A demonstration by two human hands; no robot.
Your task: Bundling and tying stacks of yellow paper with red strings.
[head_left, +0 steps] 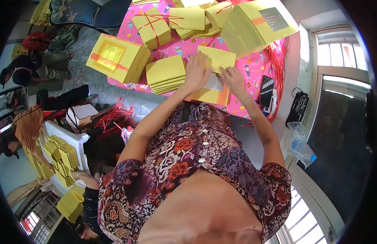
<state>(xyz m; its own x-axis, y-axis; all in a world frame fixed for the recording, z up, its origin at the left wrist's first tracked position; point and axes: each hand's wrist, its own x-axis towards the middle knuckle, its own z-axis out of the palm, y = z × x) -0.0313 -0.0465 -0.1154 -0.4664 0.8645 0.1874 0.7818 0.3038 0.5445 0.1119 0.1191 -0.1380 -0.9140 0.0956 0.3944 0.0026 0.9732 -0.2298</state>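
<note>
My left hand (196, 72) lies flat with fingers spread on a yellow paper sheet (217, 57) that is turned back over a low stack of yellow sheets (210, 96). The stack's top sheet shows a silver foil square and an orange stripe. My right hand (233, 80) is just to the right, its fingertips pinching the turned sheet's lower edge over the foil. Both hands work at the near edge of a table covered by a pink printed cloth (184, 48).
More yellow stacks lie around: a plain one (166, 73) left of my hands, a gold-foil one (115, 57), a red-tied bundle (151, 28), a big one (257, 24). A black phone (266, 91) and red strings (276, 61) lie right. Other people (33, 67) sit left.
</note>
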